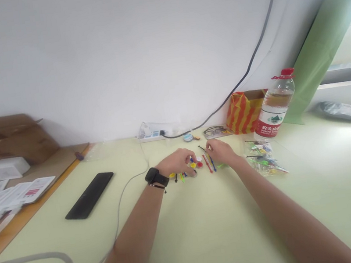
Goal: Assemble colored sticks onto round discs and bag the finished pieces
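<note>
My left hand (177, 162), with a black watch on its wrist, is over a group of small coloured plastic pieces, its fingers curved and apart. A red round piece (200, 164) and a white one (199, 159) lie just right of its fingertips. My right hand (220, 151) has its fingers bent together at the upper ends of several thin sticks. Among these are a red stick (207, 163) and a blue stick (213, 165), side by side on the table. What the right fingertips pinch is too small to make out.
Bagged pieces (264, 157), a large water bottle (272, 109) and a striped bag (242, 112) stand or lie at the right. A power strip (152, 136) is by the wall. At the left are a black flat object (90, 196), a cable (120, 202) and a cardboard box (26, 137).
</note>
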`<action>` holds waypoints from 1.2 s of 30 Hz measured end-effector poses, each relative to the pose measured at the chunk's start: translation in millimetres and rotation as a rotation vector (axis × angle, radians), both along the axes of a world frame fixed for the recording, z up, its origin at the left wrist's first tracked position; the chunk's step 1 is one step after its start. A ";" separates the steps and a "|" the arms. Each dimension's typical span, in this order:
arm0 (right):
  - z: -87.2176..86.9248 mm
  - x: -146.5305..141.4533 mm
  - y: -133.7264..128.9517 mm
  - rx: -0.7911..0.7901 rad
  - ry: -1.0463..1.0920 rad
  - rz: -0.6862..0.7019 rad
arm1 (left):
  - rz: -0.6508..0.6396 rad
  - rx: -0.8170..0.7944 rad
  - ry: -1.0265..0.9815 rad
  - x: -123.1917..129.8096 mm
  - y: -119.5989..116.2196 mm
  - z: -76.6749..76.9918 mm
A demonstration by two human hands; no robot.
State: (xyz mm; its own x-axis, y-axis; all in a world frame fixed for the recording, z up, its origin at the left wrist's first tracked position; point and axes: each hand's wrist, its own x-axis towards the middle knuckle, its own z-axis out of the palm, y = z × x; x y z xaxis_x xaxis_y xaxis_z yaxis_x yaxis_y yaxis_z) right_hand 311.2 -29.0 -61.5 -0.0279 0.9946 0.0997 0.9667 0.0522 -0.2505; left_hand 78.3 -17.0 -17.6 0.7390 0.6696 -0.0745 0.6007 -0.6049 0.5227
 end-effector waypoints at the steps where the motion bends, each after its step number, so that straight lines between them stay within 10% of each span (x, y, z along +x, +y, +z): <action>1: -0.2 -1.8 -0.5 0.004 -0.001 -0.001 | 0.003 0.008 -0.002 -0.2 0.1 0.1; 15: 8.3 -5.0 -2.2 -0.035 0.101 -0.065 | 0.023 -0.001 -0.004 0.3 -3.2 6.2; 27: 35.9 -3.9 -17.2 -0.393 0.272 0.010 | 0.044 -0.015 0.010 1.0 -6.2 9.3; 36: 62.9 42.3 -26.9 -0.410 0.126 0.151 | 0.051 0.006 0.002 -1.4 -4.6 13.2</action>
State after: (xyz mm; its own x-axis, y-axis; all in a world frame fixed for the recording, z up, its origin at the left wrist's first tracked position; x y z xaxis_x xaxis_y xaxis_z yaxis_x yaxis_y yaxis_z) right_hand 353.5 -55.9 1.3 -0.1882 0.9383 -0.2902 0.9167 0.0618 -0.3948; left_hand 76.9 -21.7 -4.4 0.7034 0.7071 -0.0718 0.6321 -0.5761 0.5182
